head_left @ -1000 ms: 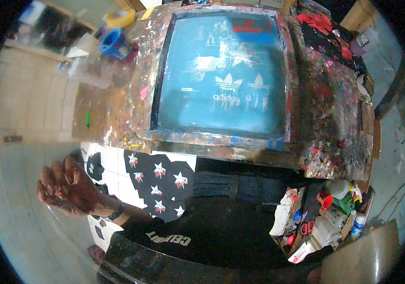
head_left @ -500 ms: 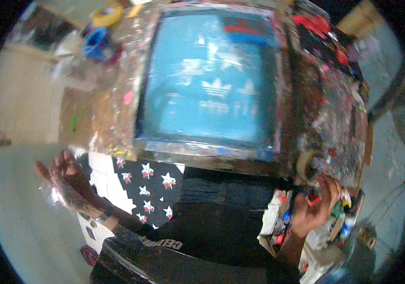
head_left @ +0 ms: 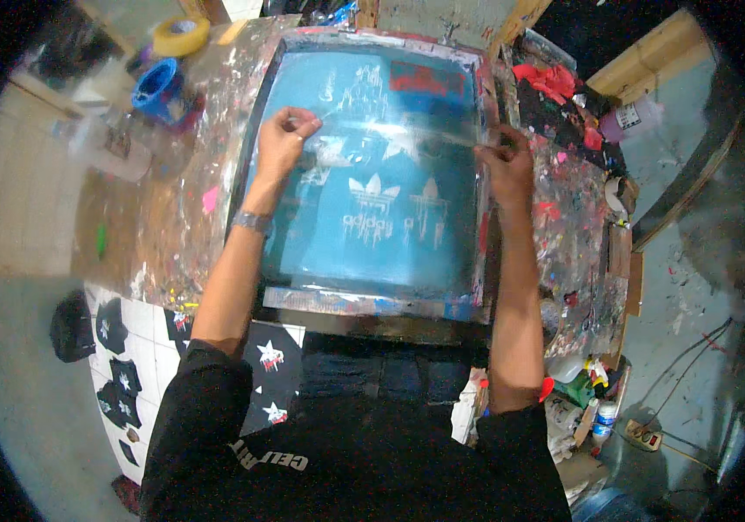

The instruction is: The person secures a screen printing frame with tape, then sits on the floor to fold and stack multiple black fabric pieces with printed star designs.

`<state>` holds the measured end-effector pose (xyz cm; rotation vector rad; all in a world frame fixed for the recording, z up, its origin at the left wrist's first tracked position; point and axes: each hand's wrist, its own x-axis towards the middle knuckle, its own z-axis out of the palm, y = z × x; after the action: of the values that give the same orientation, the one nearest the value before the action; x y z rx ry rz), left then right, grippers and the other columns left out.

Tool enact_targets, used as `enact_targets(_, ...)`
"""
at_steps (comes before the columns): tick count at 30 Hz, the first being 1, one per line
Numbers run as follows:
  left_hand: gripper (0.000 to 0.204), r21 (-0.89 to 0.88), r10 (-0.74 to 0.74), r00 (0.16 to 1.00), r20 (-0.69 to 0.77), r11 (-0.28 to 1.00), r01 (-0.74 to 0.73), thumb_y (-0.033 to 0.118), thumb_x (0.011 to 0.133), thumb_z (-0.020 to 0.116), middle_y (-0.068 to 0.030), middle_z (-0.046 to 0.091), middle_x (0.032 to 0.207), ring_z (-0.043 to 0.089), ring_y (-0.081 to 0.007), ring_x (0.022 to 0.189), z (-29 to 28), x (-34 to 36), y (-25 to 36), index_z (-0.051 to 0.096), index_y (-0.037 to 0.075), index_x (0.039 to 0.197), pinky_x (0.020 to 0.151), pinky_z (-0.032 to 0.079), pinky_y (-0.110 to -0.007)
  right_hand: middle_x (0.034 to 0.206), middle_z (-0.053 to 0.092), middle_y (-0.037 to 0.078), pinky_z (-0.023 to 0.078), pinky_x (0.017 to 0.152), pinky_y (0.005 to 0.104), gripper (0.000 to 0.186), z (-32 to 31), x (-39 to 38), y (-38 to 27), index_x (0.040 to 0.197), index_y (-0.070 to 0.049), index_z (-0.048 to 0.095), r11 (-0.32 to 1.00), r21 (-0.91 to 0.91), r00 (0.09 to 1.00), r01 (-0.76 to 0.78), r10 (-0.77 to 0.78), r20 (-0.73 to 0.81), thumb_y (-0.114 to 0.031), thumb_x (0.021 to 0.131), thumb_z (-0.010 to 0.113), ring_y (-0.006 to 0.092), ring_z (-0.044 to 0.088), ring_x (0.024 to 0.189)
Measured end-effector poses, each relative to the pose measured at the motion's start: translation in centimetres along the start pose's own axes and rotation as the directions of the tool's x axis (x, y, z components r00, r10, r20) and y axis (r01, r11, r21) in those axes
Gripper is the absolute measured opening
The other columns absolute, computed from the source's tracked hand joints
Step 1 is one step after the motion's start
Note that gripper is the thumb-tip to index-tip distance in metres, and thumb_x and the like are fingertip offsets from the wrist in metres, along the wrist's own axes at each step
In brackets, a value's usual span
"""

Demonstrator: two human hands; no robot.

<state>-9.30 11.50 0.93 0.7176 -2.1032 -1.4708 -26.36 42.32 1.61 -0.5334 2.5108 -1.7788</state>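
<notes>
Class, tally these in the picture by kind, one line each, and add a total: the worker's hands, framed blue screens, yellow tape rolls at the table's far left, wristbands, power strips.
Left hand and right hand: 2
Framed blue screen: 1
Yellow tape roll: 1
Wristband: 1
Power strip: 1
Total: 6

head view: left one of two side-by-side fisheyes on the wearer's head, aimed down and forward, upright
framed blue screen (head_left: 433, 270): upper centre, mid-range, seen from above
black shirt (head_left: 372, 470): lower edge, close to lens
forearms (head_left: 516, 304): enter from below
workbench (head_left: 577, 217): edges bend toward rim
corners: black
</notes>
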Motion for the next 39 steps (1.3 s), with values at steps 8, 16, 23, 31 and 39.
enact_targets(8,0.051,0.367,0.162,0.979,-0.122,0.924,-0.107,0.007,0.080,0.075,-0.0140,0.069,0.090,0.066,-0.0301,0.088,3.1,0.1,-2.7,0.049,0.005,0.125,0.078,0.051,-0.043,0.108,0.068,0.022,0.049,0.088,0.0523,0.058,4.5,-0.8,-1.6,0.139,-0.008,0.048,0.561,-0.808,0.936,0.179,-0.350,-0.036,-0.006,0.084,0.067,0.0412,0.065,0.098)
enact_targets(16,0.038,0.641,0.459,0.848,0.264,0.574,-0.510,0.006,0.079,0.068,-0.0151,0.054,0.108,0.053,-0.0346,0.107,5.8,-1.3,-2.4,0.056,0.008,0.115,0.090,0.042,-0.050,0.117,0.059,0.025,0.047,0.091,0.0491,0.037,5.2,-1.3,1.4,0.126,0.000,0.055,0.457,-0.780,0.897,0.429,-0.316,0.308,-0.017,0.094,0.062,0.0425,0.056,0.108)
enact_targets(23,0.047,0.770,0.466,0.859,0.213,0.462,-0.441,0.029,0.089,0.060,-0.0185,0.049,0.136,0.043,-0.0372,0.132,5.8,-1.2,-2.6,0.053,0.008,0.130,0.108,0.029,-0.061,0.121,0.055,0.032,0.044,0.095,0.0553,0.048,7.7,-1.0,4.9,0.123,0.011,0.054,0.492,-0.807,0.896,0.328,-0.432,0.100,-0.029,0.098,0.058,0.0454,0.055,0.108)
enact_targets(31,0.049,0.552,0.627,0.757,0.185,0.571,-0.608,0.016,0.093,0.063,-0.0250,0.043,0.148,0.038,-0.0413,0.139,3.4,-2.6,0.8,0.052,0.007,0.139,0.113,0.030,-0.054,0.126,0.061,0.023,0.044,0.104,0.0477,0.038,-1.4,-13.2,-6.4,0.123,0.003,0.061,0.764,-0.465,0.871,0.448,-0.490,0.033,-0.018,0.092,0.066,0.0417,0.057,0.118)
enact_targets(39,0.058,-0.071,0.772,0.038,0.634,0.107,-0.992,0.008,0.083,0.061,-0.0208,0.045,0.148,0.041,-0.0325,0.141,22.3,-19.7,7.7,0.050,0.004,0.140,0.111,0.040,-0.044,0.119,0.058,0.019,0.032,0.105,0.0521,0.042,-14.9,-27.3,-1.7,0.118,0.002,0.062,0.499,-0.858,0.992,0.117,-0.099,0.078,-0.024,0.087,0.072,0.0374,0.052,0.116)
